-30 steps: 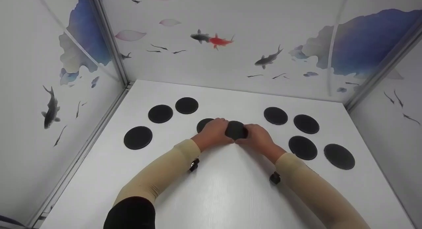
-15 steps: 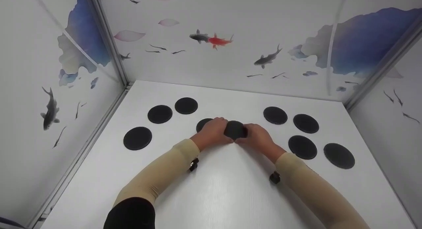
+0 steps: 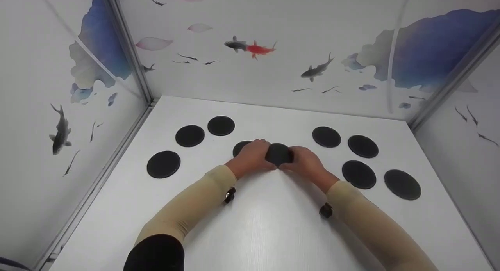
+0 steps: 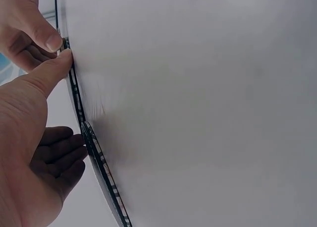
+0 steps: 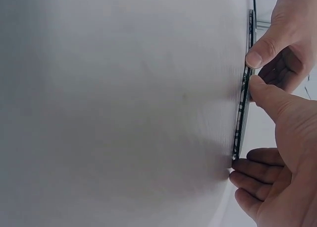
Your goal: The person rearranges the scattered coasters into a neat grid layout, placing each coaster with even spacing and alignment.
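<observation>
Both hands hold one thin, round black coaster (image 3: 278, 155) flat at the middle of the table. My left hand (image 3: 252, 157) is at its left side, with the thumb at the near edge and the fingers toward the far side. Opposite, my right hand (image 3: 306, 163) grips the right side, and the two thumb tips nearly meet in front. Seen edge-on in the right wrist view, the held coaster (image 5: 240, 113) shows a light-and-dark pattern along its rim. A second coaster (image 3: 240, 148) lies just left of it, partly hidden by my left hand.
Three black coasters, among them a near one (image 3: 163, 164), lie on the left of the white table (image 3: 258, 232). Several more, including the outermost (image 3: 402, 184), lie on the right. White panels with painted fish, such as the back wall (image 3: 265, 83), enclose the table.
</observation>
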`<state>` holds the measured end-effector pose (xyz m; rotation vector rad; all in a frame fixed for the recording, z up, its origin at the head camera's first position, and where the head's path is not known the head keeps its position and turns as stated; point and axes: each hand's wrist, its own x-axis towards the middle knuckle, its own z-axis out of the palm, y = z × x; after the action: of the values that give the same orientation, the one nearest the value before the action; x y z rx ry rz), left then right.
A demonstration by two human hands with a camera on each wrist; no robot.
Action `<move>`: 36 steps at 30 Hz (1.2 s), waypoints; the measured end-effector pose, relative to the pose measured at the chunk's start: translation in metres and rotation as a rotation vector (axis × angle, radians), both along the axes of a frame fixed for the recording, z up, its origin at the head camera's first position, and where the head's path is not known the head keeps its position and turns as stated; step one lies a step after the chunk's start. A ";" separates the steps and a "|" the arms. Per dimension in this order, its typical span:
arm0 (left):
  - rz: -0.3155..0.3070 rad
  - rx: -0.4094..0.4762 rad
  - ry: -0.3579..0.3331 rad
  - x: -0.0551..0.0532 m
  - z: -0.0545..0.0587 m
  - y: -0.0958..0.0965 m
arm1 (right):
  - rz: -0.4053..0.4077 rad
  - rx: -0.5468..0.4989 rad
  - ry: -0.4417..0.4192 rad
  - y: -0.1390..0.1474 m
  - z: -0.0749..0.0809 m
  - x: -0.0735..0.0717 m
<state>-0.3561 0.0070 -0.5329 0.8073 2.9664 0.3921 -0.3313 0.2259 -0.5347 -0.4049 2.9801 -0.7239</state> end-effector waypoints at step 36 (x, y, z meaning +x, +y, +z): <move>-0.041 0.253 -0.073 -0.035 0.011 0.084 | -0.170 -0.191 0.041 0.098 0.006 -0.013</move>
<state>-0.3907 0.0914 -0.5217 0.8531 2.8641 0.7881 -0.3443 0.3235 -0.5289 -0.1763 3.0214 -1.0336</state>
